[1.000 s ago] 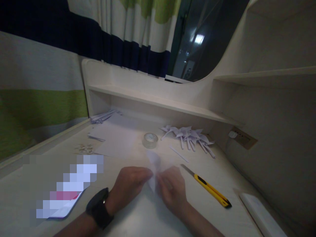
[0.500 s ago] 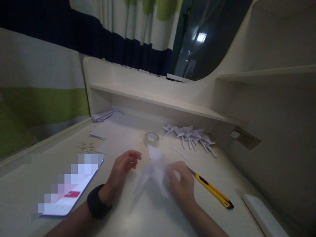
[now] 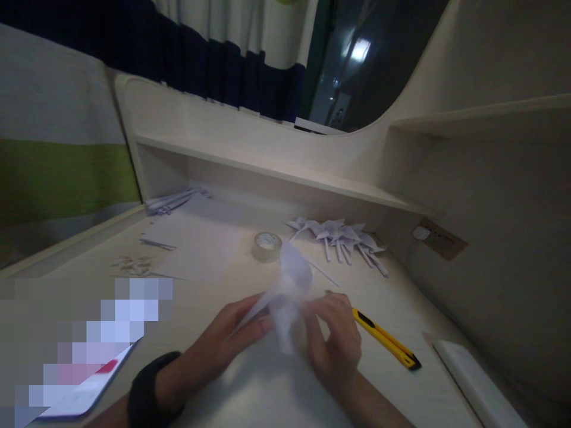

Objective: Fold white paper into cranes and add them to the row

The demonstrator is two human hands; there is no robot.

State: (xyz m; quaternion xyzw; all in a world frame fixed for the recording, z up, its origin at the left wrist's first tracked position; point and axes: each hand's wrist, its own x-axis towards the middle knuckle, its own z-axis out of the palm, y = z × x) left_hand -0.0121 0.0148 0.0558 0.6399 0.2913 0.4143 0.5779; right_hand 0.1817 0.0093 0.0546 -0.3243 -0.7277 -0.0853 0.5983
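Several white folded-paper pinwheels (image 3: 330,229) on white paper sticks (image 3: 340,252) look done. Left hand (image 3: 234,328) and right hand (image 3: 338,337) pinch another blurry white paper pinwheel (image 3: 295,270), no stick visible.

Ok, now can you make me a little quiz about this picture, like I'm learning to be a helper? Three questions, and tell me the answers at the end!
1. True or false: the yellow knife lies nearer the right hand than the left hand.
2. Pick one. What is the left hand touching?
a) the curtain
b) the folded white paper
c) the shelf
3. Fill in the missing word: the tape roll sits between the flat paper sheets and the white paper ____.

Key:
1. True
2. b
3. pinwheels
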